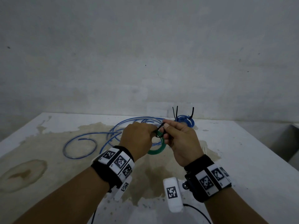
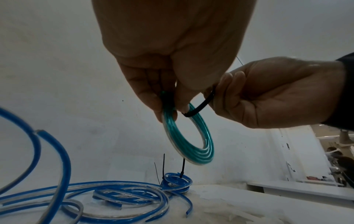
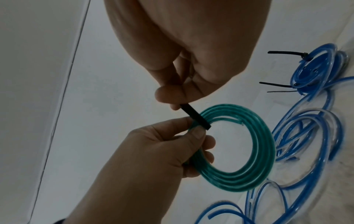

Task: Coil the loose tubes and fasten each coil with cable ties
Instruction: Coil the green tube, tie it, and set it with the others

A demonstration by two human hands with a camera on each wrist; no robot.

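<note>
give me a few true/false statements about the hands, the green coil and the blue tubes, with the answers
1. The left hand grips the green coil. True.
2. The right hand holds nothing. False: it pinches a black cable tie that crosses the coil.
3. The green coil lies flat on the table. False: it is held up above it.
4. A small blue coil at the back already carries black ties. True.
5. All the blue tubes are coiled. False: the loose blue tubes sprawl on the table.
</note>
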